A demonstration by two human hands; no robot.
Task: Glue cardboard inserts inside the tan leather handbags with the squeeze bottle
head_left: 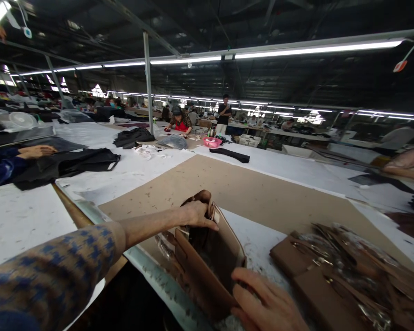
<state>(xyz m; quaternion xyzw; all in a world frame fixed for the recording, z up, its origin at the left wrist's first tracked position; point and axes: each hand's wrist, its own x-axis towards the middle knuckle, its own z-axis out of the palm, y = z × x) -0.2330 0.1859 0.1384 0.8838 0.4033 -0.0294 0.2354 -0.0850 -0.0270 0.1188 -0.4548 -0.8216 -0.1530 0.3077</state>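
Observation:
A brown handbag (207,276) stands at the table's near edge with its top gaping, so part of its dark inside shows. My left hand (197,215) grips its far end near a curled brown strap (203,196); the thumb lies along the inner wall, while the other fingers are partly hidden. At the near end, my right hand (262,301) is curled against the bag's edge, slightly blurred. Clear plastic wrap (165,243) shows along the bag's left side. Several more brown bags (317,271) with metal fittings and plastic wrap lie in a pile to the right.
Tan paper (255,184) and white sheeting cover the large table. Another person's hand (37,151) rests beside black fabric (72,168) at left. A black strip (229,155) and a pink basket (212,141) lie farther back. A person in red (181,124) leans over the table.

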